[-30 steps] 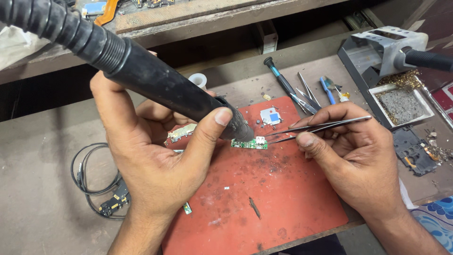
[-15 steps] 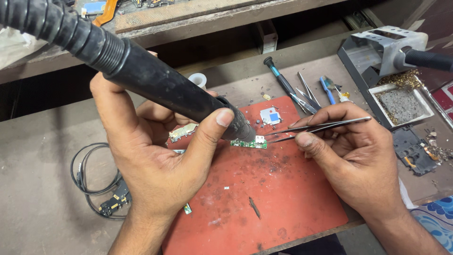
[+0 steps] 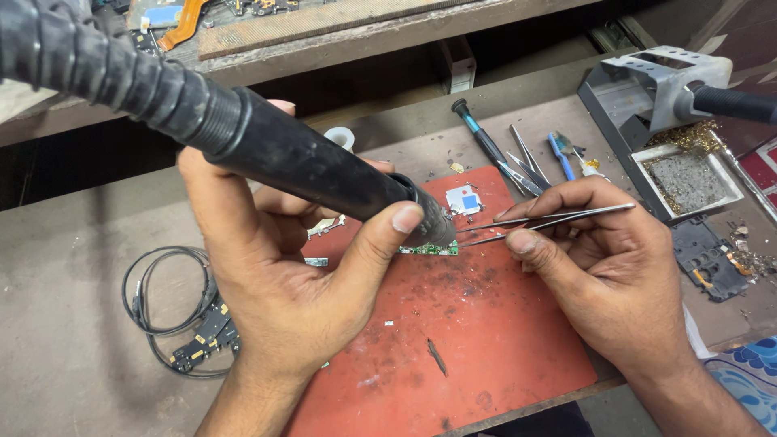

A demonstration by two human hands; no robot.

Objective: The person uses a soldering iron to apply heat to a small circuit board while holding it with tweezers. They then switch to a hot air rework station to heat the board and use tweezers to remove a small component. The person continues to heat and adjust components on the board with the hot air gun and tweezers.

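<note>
My left hand (image 3: 279, 275) grips a black hot-air gun handle (image 3: 307, 170) with a ribbed hose (image 3: 97, 73); its nozzle points down at a small green circuit board (image 3: 429, 249) on the red work mat (image 3: 494, 340). My right hand (image 3: 607, 267) pinches metal tweezers (image 3: 550, 220), whose tips reach the board's right end beside the nozzle. A small square metal shield with a blue patch (image 3: 465, 199) lies on the mat just behind the board.
A screwdriver (image 3: 486, 146), spare tweezers (image 3: 526, 162) and a blue tool (image 3: 560, 155) lie behind the mat. A grey soldering stand (image 3: 647, 81) with a sponge tray (image 3: 686, 180) sits at right. A black cable with a small board (image 3: 190, 324) lies at left.
</note>
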